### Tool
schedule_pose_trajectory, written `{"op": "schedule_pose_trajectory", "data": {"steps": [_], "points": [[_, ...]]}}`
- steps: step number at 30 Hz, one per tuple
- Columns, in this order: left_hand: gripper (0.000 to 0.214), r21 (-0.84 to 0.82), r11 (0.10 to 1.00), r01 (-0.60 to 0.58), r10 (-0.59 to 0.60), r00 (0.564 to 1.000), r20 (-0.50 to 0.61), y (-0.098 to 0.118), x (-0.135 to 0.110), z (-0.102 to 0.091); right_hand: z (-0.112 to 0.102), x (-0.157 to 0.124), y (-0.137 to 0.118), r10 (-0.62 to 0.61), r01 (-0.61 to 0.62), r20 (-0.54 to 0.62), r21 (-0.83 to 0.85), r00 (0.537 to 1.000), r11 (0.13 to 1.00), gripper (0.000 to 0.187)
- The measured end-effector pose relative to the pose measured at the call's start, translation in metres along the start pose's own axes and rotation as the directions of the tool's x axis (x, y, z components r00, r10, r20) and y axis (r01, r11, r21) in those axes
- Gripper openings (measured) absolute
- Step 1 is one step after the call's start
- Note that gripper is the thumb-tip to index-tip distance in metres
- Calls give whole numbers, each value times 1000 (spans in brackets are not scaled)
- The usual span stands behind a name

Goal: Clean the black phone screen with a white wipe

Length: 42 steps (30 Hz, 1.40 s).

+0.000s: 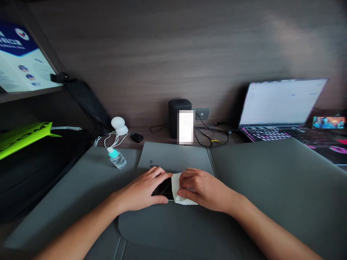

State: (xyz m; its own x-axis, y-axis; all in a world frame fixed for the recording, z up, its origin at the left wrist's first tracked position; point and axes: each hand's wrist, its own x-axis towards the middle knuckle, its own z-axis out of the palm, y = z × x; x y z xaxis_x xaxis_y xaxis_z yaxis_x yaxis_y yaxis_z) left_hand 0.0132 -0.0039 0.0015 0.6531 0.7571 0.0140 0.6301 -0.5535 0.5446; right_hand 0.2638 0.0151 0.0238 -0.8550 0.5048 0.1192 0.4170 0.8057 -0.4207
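Observation:
A dark, glossy smartphone (164,189) lies flat on the grey mat, partly covered. My left hand (145,189) grips its left end, thumb along the near edge and fingers along the far edge; a ring sits on one finger. Over the phone's right part, my right hand (196,186) presses a white wipe (176,193) with bunched fingers. The hand and wipe hide that end of the phone. Up and to the left stands a small clear spray bottle (118,159) with a turquoise collar, touched by neither hand.
Behind are a black speaker (173,119), a white round-headed device (118,122) with cables, and a small black object (137,137). An open laptop (282,104) stands at the right, beside a lit phone screen (328,122). A black bag (40,173) borders the left side.

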Motion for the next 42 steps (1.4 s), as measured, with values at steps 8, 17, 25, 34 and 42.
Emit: {"op": "schedule_pose_trajectory", "data": {"steps": [8,17,25,34,42], "points": [[60,-4,1000,1,-1,1000,-3,1,1,0,0,0,0,-19,19,-3,26,1000,999,26],[57,18,1000,-6,6,1000,1,2,0,-1,-1,-1,0,-6,6,9,17,1000,1000,23],[57,11,1000,-5,5,1000,-2,1,0,-1,0,-1,1,-17,17,0,15,1000,1000,24],[55,6,1000,-19,20,1000,-2,0,0,-1,1,-2,3,-20,20,-5,20,1000,1000,25],[55,11,1000,-4,4,1000,6,2,1,-1,-1,-2,1,-8,8,13,21,1000,1000,24]]}}
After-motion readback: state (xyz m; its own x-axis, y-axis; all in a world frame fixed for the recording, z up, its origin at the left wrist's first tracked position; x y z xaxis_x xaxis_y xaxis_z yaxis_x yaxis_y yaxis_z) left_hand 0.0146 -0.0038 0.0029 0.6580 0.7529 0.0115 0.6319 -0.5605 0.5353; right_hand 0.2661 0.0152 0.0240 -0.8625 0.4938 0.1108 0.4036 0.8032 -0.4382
